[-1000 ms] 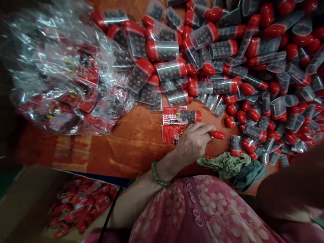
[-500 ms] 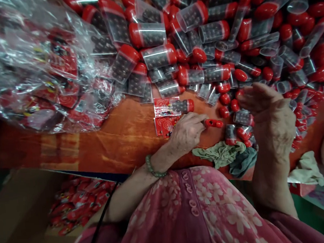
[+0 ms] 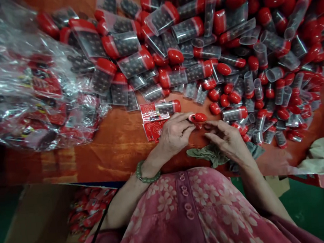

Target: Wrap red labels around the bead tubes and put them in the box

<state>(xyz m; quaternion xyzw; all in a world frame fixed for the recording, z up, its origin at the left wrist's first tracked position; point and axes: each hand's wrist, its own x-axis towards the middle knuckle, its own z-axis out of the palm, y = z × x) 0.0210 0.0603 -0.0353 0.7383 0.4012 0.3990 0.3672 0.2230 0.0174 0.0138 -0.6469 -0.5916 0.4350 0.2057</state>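
We see right hand (image 3: 229, 140) over from red-capped tubes (image 3: 136, 60) to join left hand (image 3: 174, 132), so both now attend red piece (image 3: 200, 117) at near middle of bench (image 3: 118, 144); left fingers clamped on its left end; right fingers slightly apart just beside, contact unclear to us

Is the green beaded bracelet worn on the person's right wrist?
No, the green beaded bracelet circles the wrist of the left hand.
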